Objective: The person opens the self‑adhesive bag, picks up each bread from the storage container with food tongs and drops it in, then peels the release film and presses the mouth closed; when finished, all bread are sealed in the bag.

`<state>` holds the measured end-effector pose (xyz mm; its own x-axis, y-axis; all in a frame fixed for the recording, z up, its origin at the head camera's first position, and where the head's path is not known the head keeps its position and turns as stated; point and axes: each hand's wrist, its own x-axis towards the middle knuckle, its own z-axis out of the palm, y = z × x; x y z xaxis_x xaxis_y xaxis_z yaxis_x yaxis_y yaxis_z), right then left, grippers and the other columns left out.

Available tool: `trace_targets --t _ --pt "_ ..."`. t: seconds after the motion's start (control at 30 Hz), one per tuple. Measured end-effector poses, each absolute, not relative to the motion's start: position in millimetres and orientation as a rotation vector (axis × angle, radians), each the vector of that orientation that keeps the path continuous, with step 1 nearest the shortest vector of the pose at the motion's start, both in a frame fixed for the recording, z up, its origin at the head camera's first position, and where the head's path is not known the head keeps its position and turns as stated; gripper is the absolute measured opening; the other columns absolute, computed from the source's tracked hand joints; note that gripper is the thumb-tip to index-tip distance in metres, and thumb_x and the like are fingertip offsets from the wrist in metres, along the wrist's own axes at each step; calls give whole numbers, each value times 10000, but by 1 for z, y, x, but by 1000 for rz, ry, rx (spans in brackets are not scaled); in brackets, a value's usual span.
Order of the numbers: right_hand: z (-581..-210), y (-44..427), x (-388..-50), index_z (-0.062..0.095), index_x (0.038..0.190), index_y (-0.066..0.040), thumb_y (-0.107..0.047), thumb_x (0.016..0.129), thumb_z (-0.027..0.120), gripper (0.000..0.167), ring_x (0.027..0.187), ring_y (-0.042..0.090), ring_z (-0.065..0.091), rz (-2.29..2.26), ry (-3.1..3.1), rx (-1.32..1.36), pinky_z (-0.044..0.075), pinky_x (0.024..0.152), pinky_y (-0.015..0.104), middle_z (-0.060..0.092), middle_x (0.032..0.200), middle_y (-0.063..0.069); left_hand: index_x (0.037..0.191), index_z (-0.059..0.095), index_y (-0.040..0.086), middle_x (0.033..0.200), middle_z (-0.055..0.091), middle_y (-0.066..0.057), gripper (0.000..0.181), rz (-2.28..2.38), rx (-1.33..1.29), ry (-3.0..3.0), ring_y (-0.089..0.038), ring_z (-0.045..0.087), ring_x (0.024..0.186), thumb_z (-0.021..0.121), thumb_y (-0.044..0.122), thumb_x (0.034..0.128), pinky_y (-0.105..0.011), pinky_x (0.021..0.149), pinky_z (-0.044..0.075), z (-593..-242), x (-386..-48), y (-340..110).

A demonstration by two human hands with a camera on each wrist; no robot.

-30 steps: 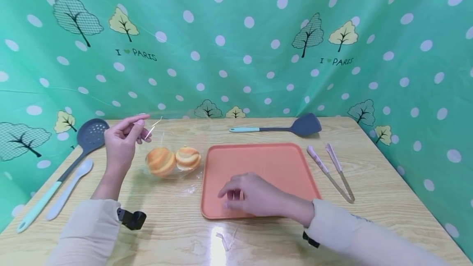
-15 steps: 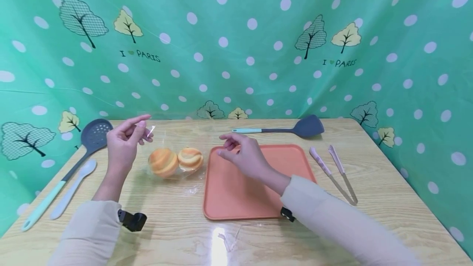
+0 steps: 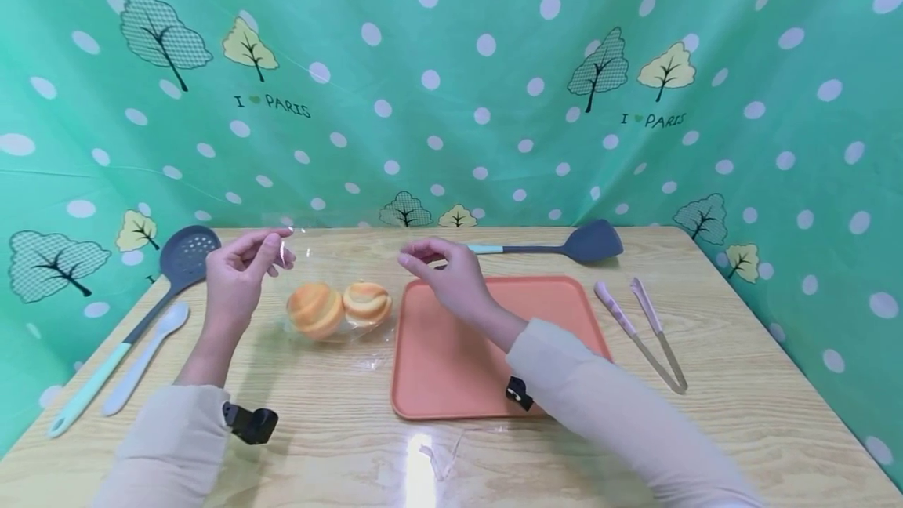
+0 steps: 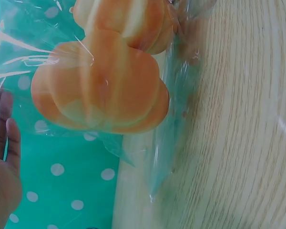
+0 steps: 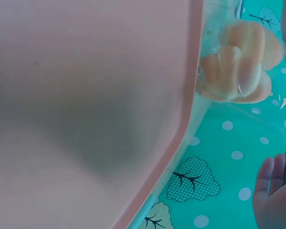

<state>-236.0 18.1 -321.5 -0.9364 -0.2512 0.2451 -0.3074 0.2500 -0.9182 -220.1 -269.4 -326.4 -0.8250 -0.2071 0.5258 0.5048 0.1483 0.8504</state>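
Two round bread buns [image 3: 315, 310] with orange-brown stripes sit side by side inside a clear plastic bag [image 4: 174, 138], left of centre on the table. The left hand [image 3: 240, 269] pinches the bag's upper left edge between thumb and fingers. At the upper right side of the bag is the right hand [image 3: 451, 277], thumb and index finger brought together on what looks like its thin rim. The film there is hard to see. In the right wrist view the buns [image 5: 238, 64] show through plastic, beyond the edge of a pink tray [image 5: 193, 62].
The tray [image 3: 437, 382] lies under the right forearm. A dark turner [image 3: 589, 241] lies behind it, and tongs [image 3: 645, 335] to its right. A skimmer [image 3: 186, 253] and a pale spoon [image 3: 151, 347] lie at left. A clear plastic scrap [image 3: 440, 461] lies in front.
The right hand has moved up and left from over the tray to the bag's right side, and its thumb and index finger have come together. The left hand keeps its hold.
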Motion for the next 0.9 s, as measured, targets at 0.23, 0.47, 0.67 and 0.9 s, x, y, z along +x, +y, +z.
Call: trace_targets --t 0.23,0.47,0.67,0.9 --pt "-321 16 -238 771 1118 -83 -250 968 727 228 978 156 637 1846 -2428 488 536 807 294 741 989 -6 1121 726 -91 784 753 47 230 -1663 -317 -2011 -68 684 701 593 74 1033 -169 624 533 -331 -215 -279" --pt "-322 18 -242 770 1114 -77 -240 967 729 223 944 163 645 1883 -2420 504 560 801 328 740 971 -3 1126 724 -91 790 748 67 212 -1638 -319 -2041 -63 691 722 613 53 1018 -165 647 534 -331 -214 -282" --pt "-319 19 -244 769 1076 -62 -211 967 728 190 898 170 673 1901 -2414 532 569 807 326 749 952 19 1073 735 -97 802 767 32 196 -1695 -320 -1980 -75 709 702 641 61 1004 -169 635 539 -326 -214 -282" --pt "-309 25 -245 765 1089 -42 -186 971 720 192 875 176 663 1881 -2401 650 554 734 272 753 956 36 987 727 -137 743 748 -47 160 -1850 -300 -1738 -115 702 631 638 -4 986 -183 605 546 -320 -213 -283"
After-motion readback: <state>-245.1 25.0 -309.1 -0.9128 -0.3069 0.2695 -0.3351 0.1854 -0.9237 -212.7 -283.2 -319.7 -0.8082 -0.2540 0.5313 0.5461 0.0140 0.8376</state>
